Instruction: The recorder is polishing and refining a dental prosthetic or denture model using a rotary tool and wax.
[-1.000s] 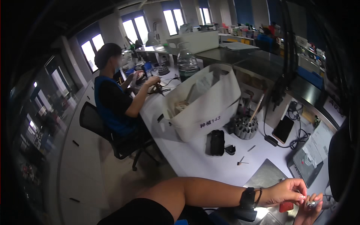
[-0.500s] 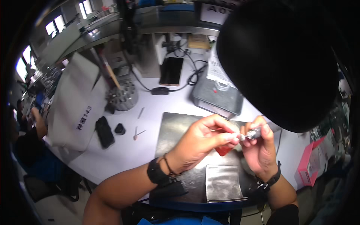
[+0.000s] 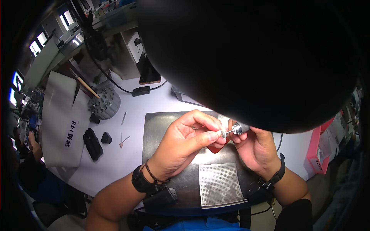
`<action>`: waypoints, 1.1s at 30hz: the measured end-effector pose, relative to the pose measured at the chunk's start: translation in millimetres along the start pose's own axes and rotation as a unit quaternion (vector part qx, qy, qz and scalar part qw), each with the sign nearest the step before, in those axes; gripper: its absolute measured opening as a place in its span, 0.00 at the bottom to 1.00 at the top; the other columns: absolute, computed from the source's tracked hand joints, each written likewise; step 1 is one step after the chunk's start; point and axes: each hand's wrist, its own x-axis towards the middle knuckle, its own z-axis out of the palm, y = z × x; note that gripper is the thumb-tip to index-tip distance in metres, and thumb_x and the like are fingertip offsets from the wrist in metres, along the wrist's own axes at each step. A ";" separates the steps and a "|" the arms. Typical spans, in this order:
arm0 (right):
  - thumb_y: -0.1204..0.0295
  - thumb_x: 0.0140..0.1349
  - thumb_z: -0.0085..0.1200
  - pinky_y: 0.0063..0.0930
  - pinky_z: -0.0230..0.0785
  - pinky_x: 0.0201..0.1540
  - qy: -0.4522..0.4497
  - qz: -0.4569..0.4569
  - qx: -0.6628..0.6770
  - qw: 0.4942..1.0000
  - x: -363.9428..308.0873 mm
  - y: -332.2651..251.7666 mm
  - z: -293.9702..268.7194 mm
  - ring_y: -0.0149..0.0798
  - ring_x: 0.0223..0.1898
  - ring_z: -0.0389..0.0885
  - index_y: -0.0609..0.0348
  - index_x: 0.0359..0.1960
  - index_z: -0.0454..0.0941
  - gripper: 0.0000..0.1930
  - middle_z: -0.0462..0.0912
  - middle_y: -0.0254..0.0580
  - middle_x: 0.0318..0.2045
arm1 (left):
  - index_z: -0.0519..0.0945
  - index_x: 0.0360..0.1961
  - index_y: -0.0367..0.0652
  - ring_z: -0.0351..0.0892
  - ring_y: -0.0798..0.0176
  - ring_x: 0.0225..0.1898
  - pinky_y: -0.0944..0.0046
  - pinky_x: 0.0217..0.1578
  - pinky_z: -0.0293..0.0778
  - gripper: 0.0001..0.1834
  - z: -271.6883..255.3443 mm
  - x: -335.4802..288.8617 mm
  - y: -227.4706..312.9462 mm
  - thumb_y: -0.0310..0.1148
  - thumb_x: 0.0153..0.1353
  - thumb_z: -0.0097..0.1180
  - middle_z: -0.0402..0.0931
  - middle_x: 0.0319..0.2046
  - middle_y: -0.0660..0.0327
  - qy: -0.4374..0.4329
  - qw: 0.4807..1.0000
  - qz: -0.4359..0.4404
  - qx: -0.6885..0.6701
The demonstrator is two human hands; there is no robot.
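Left hand [image 3: 185, 144]: thumb and forefinger pinched narrow on a small pale disc-shaped grinding bit on a thin metal shank [image 3: 224, 133], other fingers curled under; a red piece [image 3: 214, 148] shows just beneath the fingers, and whether it is held cannot be told. Right hand [image 3: 256, 148]: fingers closed around a silver cylindrical metal handpiece [image 3: 238, 128], whose nose meets the shank of the bit; the upper part of the handpiece is hidden by a large dark rounded shape [image 3: 250, 57] filling the top of the view. Both hands meet above a dark grey rectangular metal work plate [image 3: 154, 129], with the bit held over its middle. Left wrist: black watch [image 3: 142, 181] and thin cord bracelet; right wrist: black band [image 3: 278, 175]. On the near part of the plate, between the forearms: a square sheet of fine perforated metal mesh [image 3: 220, 184], lying flat. Plate rests on a white tabletop [image 3: 123, 154]. Left of the plate, apart from it: two loose thin shanked bits [image 3: 122, 139], a small black wedge [image 3: 106, 138], a flat black oblong case [image 3: 93, 143]. Further back-left: a round grey bur holder [image 3: 104, 103] with a wooden-handled brush [image 3: 85, 85] standing tilted in it; a grey-white fabric cover [image 3: 61, 123] beside it. Behind the plate: a black cable with inline switch [image 3: 140, 91]. Far right edge: a pink plastic tray [image 3: 318, 154].
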 end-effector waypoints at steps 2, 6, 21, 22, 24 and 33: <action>0.71 0.73 0.58 0.32 0.76 0.46 -0.014 -0.004 0.002 1.000 1.3 0.3 0.7 0.31 0.36 0.79 0.58 0.44 0.81 0.04 0.82 0.36 0.36 | 0.79 0.49 0.39 0.88 0.63 0.47 0.62 0.48 0.83 0.07 0.1 0.1 0.4 0.22 0.73 0.61 0.84 0.45 0.55 0.003 1.000 -0.001 0.000; 0.65 0.72 0.58 0.29 0.71 0.45 0.017 0.006 -0.048 0.999 1.2 -2.4 7.2 0.32 0.35 0.75 0.57 0.34 0.80 0.11 0.78 0.35 0.31 | 0.79 0.48 0.40 0.88 0.64 0.47 0.63 0.47 0.83 0.06 1.2 0.7 -0.8 0.22 0.73 0.61 0.84 0.44 0.56 -0.002 1.000 0.000 0.000; 0.56 0.73 0.52 0.25 0.62 0.44 0.047 0.025 -0.109 0.993 2.7 -2.1 10.7 0.31 0.34 0.68 0.56 0.28 0.76 0.19 0.69 0.30 0.26 | 0.78 0.48 0.41 0.87 0.64 0.47 0.63 0.46 0.83 0.06 0.1 1.7 -1.9 0.23 0.73 0.61 0.84 0.43 0.57 -0.006 1.000 0.001 0.003; 0.55 0.73 0.52 0.25 0.62 0.44 0.062 0.024 -0.108 0.992 2.8 -2.0 9.9 0.31 0.34 0.68 0.56 0.28 0.75 0.19 0.69 0.30 0.26 | 0.78 0.48 0.41 0.87 0.64 0.47 0.63 0.46 0.83 0.06 0.1 2.0 -1.9 0.23 0.73 0.61 0.84 0.43 0.57 -0.007 1.000 0.003 0.003; 0.56 0.74 0.52 0.26 0.62 0.43 0.043 0.022 -0.099 0.994 3.7 -1.3 7.9 0.31 0.34 0.68 0.56 0.30 0.78 0.18 0.69 0.30 0.26 | 0.78 0.48 0.41 0.87 0.64 0.47 0.63 0.46 0.82 0.06 0.2 2.6 -1.8 0.23 0.73 0.61 0.84 0.43 0.57 -0.008 1.000 0.000 0.004; 0.59 0.75 0.53 0.27 0.64 0.42 0.033 0.002 -0.085 0.996 1.4 2.3 4.5 0.32 0.33 0.69 0.57 0.40 0.84 0.15 0.70 0.30 0.25 | 0.78 0.48 0.41 0.87 0.64 0.47 0.63 0.47 0.82 0.07 4.0 0.2 0.6 0.23 0.73 0.61 0.83 0.44 0.58 0.012 1.000 -0.025 0.013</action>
